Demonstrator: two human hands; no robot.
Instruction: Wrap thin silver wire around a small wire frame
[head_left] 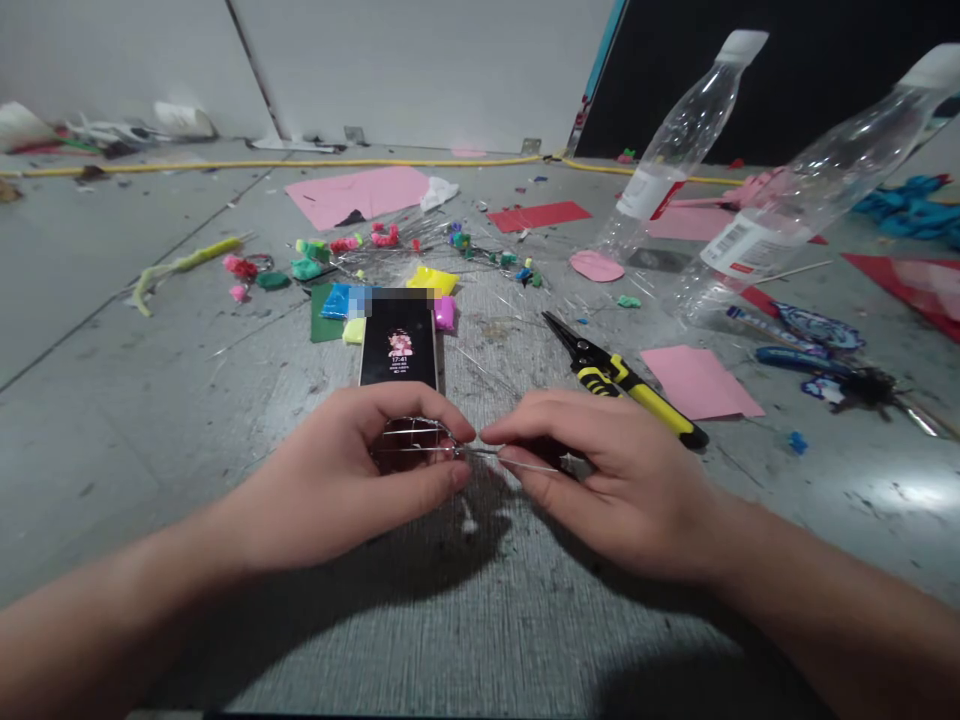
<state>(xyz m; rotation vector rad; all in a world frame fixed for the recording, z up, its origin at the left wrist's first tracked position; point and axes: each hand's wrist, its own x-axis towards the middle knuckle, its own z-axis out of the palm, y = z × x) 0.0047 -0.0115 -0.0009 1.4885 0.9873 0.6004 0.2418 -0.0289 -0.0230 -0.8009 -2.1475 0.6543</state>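
Silvery wire (420, 436), bent into a small frame with several strands, sits inside the curl of my left hand (352, 470). The thumb and forefinger of that hand close on its right end. From there a thin strand runs across to my right hand (600, 465), which pinches it between thumb and fingertips. The two sets of fingertips are only a small gap apart. Just beyond my left hand lies a phone (400, 340) with its screen lit. Behind my right hand rest black-and-yellow pliers (634, 385), their jaws pointing away to the left.
Two clear plastic bottles (645, 195) stand at the right. Coloured packets (431, 282) lie behind the phone. Small coloured lumps (307, 262) and loose wires spread across the grey surface (465, 640). Pink paper (701, 382) lies right of the pliers, near several pens (795, 360). A yellow cable (300, 164) crosses the back.
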